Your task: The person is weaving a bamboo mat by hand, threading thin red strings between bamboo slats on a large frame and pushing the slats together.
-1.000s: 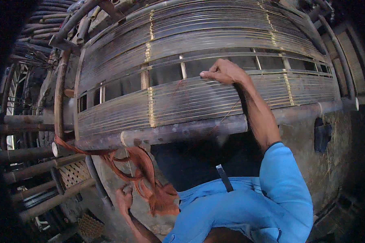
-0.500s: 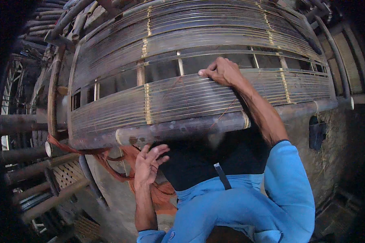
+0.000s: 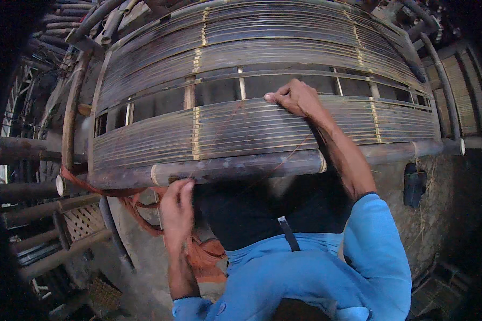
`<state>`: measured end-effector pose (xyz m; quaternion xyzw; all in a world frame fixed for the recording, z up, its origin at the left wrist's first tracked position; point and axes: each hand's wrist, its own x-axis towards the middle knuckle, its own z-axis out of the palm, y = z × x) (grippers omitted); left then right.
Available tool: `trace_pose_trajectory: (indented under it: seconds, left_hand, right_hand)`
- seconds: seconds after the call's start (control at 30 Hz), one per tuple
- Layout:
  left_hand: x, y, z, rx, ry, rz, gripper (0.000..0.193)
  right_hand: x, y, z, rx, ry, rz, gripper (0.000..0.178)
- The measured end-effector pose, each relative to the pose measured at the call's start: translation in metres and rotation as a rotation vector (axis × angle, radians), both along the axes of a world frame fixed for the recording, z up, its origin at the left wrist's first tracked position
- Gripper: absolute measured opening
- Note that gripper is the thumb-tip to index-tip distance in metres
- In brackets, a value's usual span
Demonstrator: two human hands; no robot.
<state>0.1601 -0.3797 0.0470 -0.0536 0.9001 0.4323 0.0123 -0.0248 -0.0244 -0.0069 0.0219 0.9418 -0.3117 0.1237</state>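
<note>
A large bamboo slat panel [image 3: 262, 123], made of thin strips lashed together, lies before me with a round front pole [image 3: 241, 167] along its near edge. My right hand [image 3: 297, 99] reaches over the pole and pinches the far edge of the near band of slats, beside an open gap. Just below the pole at left, my left hand [image 3: 178, 206] is closed in a pinch. A thin reddish string [image 3: 227, 127] slants down across the slats toward it; its end at the fingertips is hard to make out. Another reddish line [image 3: 300, 145] crosses near my right forearm.
An orange-red cloth [image 3: 206, 254] hangs from the frame's left end and behind my left wrist. A dark object [image 3: 414, 184] hangs below the pole at right. Bamboo rails [image 3: 64, 257] stand at left, and stacked poles [image 3: 64, 21] lie at the far left.
My left hand has moved left and up toward the pole, and its spread fingers have closed together. My right hand stays at the slat edge. The view has shifted slightly.
</note>
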Motion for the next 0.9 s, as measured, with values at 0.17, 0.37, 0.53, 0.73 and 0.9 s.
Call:
trace_pose_trajectory:
  seconds: [0.17,0.37,0.53,0.73,0.9]
  left_hand:
    - [0.010,-0.057,0.042,0.440,0.092,-0.098,0.032]
    - [-0.006,-0.016,0.077,1.320,0.222,-0.293,0.054]
    - [0.027,-0.052,0.074,0.907,0.098,-0.141,0.051]
    - [0.038,-0.044,0.070,0.807,0.119,-0.166,0.052]
    - [0.056,-0.043,0.060,1.002,0.088,-0.097,0.049]
  right_hand:
    - [0.002,0.000,-0.001,0.024,0.044,0.015,0.054]
    - [0.003,-0.008,0.008,0.023,-0.045,0.040,0.049]
    - [0.026,-0.050,-0.008,-0.209,0.712,0.334,0.041]
    - [0.047,-0.107,-0.006,-0.291,0.703,0.586,0.031]
    - [0.065,-0.108,-0.021,-0.286,0.608,0.542,0.033]
